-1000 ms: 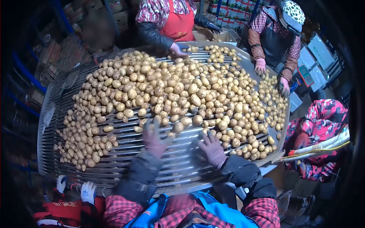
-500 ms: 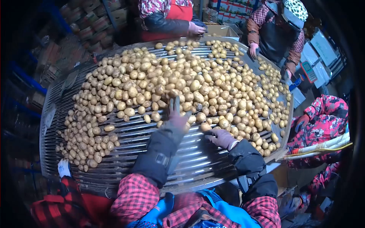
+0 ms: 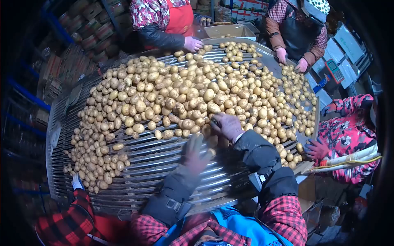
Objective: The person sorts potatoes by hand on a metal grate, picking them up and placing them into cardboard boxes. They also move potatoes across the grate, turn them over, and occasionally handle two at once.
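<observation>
A broad heap of potatoes point(image 3: 176, 96) covers much of a slatted metal table point(image 3: 164, 158). My left hand point(image 3: 194, 156), gloved and blurred by motion, is over the bare slats at the heap's near edge, its fingers stretched out and thumb apart. A potato lies close to its thumb. My right hand point(image 3: 228, 126), in a pinkish-purple glove, rests against the near edge of the heap. Its fingers are apart and bent over the potatoes, with none visibly gripped.
Co-workers' gloved hands are around the table: at the far side point(image 3: 193, 44), far right point(image 3: 301, 64), right edge point(image 3: 316, 148) and near left point(image 3: 76, 181). A cardboard box point(image 3: 230, 31) stands behind the table. White pipes point(image 3: 349, 159) jut in from the right.
My left hand has moved back toward me, off the potatoes. My right hand has moved up and left onto the heap's edge. Co-workers' hands have shifted too.
</observation>
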`<state>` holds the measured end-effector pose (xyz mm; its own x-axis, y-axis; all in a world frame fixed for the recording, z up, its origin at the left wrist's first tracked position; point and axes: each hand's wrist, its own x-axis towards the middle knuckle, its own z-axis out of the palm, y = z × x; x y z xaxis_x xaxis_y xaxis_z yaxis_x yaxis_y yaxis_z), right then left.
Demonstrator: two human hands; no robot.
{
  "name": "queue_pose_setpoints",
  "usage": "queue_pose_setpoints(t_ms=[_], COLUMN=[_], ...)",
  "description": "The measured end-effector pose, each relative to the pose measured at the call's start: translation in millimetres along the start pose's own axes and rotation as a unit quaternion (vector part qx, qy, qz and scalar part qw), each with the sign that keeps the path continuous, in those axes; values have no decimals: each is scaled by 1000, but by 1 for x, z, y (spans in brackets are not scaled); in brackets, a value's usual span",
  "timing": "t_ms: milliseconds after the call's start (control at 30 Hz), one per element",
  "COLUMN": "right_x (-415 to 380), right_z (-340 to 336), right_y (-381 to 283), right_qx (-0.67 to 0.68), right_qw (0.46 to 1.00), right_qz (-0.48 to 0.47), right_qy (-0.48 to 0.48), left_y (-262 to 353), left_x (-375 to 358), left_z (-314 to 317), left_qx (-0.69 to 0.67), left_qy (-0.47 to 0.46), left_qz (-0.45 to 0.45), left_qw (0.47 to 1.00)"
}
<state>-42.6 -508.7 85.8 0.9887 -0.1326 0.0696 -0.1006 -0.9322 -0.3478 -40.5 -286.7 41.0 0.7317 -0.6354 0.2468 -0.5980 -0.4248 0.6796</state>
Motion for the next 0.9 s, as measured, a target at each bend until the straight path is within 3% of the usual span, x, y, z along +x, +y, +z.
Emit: queue_pose_setpoints(t_ms=[33, 100, 167, 300, 367, 400, 433, 567, 667, 700, 767, 800, 867, 900], right_x=[12, 43, 67, 72, 55, 42, 28, 60, 128, 147, 181, 184, 175, 173], right_z=[-7, -1, 26, 49, 45, 40, 17, -9, -6, 2, 16, 16, 29, 39], right_y=[-3, -4, 5, -1, 20, 22, 13, 27, 11, 1, -9, -4, 2, 10], right_qx=[-2, -37, -118, -112, -8, 29, 73, -68, -145, -135, -152, -149, -214, -216], right_qw=[998, 997, 989, 986, 988, 984, 987, 975, 985, 986, 953, 953, 968, 967], right_qz=[1, 28, 43, 85, -21, -8, 67, 10, 17, 25, 206, 209, 64, 61], right_qy=[59, 58, 76, 91, 153, 177, 128, 213, 87, 90, -160, -159, -116, -119], left_y=[-6, -27, -62, -79, -85, -94, -92, -80, -84, -89, -89, -92, -90, -91], left_x=[-1, -5, -18, -37, -43, -48, -46, -43, -44, -47, -43, -41, -48, -46], left_z=[-10, -24, -33, -41, -42, -40, -41, -43, -46, -44, -44, -43, -42, -42], left_qx=[24, 56, 75, 184, 225, 239, 234, 251, 227, 223, 240, 242, 239, 237], left_qy=[33, 129, 118, 118, 96, 83, 89, 96, 86, 82, 106, 102, 97, 105], left_qz=[15, 0, -27, -47, -93, -106, -112, -62, -59, -53, -15, -16, -26, -26], left_qw=[999, 990, 990, 975, 965, 962, 962, 961, 968, 970, 965, 965, 966, 965])
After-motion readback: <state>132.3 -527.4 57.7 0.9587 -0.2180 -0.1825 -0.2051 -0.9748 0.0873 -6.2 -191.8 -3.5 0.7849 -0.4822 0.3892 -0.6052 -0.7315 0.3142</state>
